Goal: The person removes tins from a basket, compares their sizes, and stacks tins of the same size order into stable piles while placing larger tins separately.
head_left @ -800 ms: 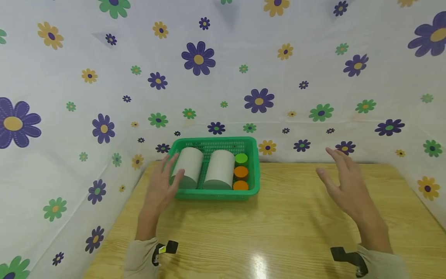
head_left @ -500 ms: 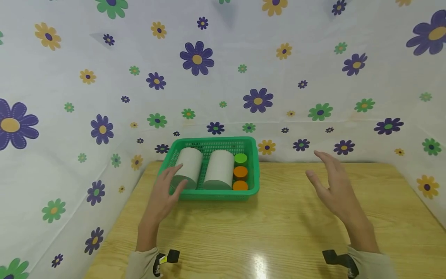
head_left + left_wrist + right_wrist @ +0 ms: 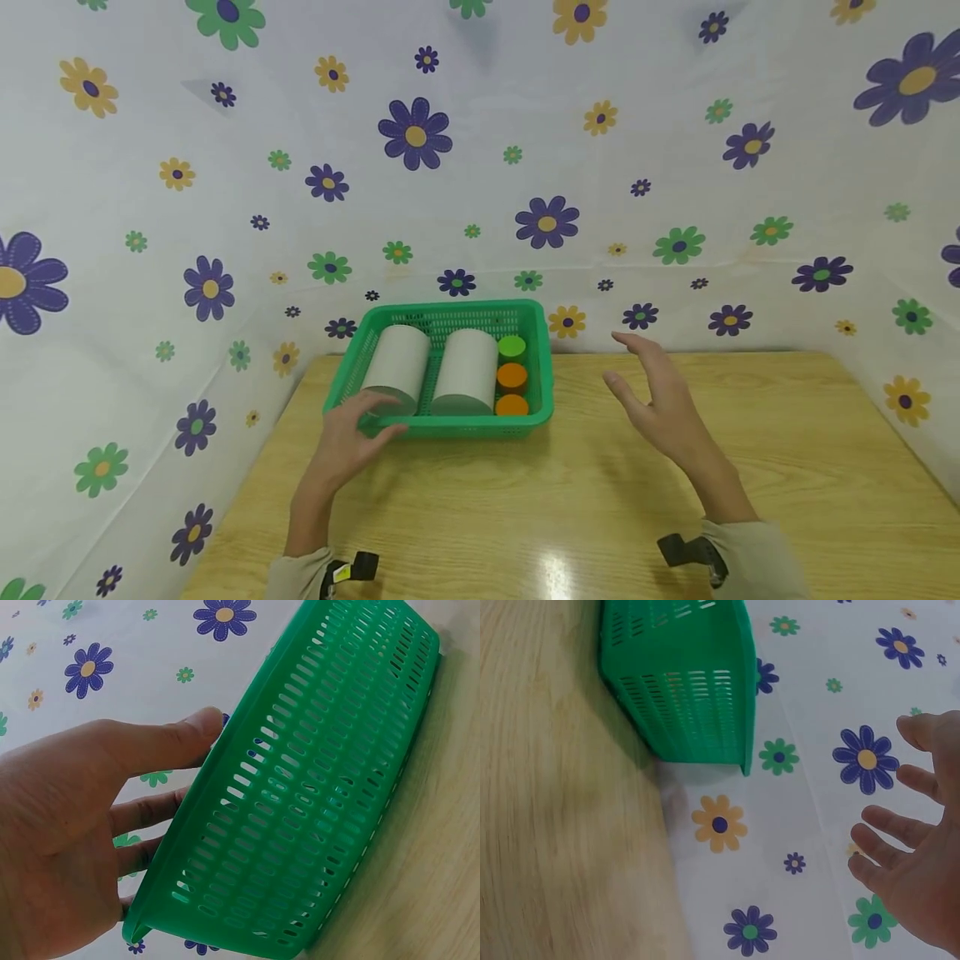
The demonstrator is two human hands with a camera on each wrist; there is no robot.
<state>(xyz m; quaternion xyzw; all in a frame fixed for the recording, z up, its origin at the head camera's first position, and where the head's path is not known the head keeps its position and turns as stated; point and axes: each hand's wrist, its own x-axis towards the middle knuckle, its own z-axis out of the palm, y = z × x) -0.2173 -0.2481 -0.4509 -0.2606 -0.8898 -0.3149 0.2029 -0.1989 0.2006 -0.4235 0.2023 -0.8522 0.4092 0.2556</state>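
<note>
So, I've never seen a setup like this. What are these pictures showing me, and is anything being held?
There's no robot here, just a person's bare left hand and right hand. The wide picture comes from a camera worn on the head, looking forward and down. The two closer ones come from a camera on each wrist, probably the small black gadgets.

On the wooden table sits a green basket. Two white cylinders lie in it, with a green-topped item and two orange-topped items along its right side.

The left hand is at the basket's near left corner; whether it touches the rim is hard to tell. The right hand is apart from the basket, to its right, holding nothing.
</note>
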